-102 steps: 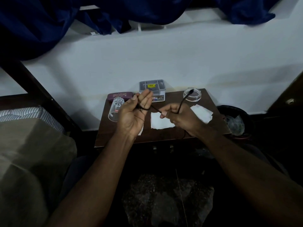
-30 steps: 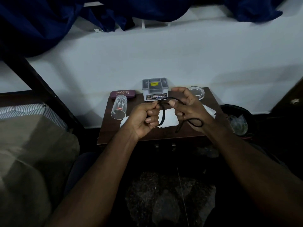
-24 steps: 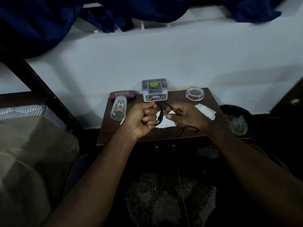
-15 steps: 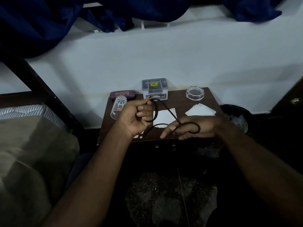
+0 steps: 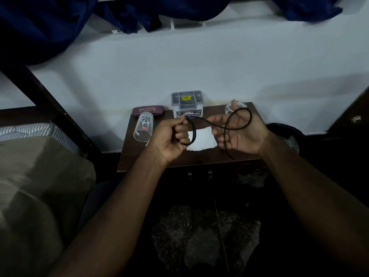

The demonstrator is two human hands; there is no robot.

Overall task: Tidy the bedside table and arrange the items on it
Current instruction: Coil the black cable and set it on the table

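Above the small brown bedside table I hold a thin black cable. My left hand is shut on a small coil of it. My right hand is turned palm up, fingers loosely curled, with a loop of the cable draped over it and the loose end hanging below. On the table lie a clear glass on its side at the left, a maroon glasses case, a grey lidded box at the back and white paper under my hands.
A clear round dish at the back right is partly hidden by my right hand. A dark bin stands right of the table. A bed with striped and beige bedding is at the left. Blue curtains hang above the white wall.
My right hand has risen from the table's front edge and turned palm up, carrying a cable loop up and back. My left hand stays closed on the coil.
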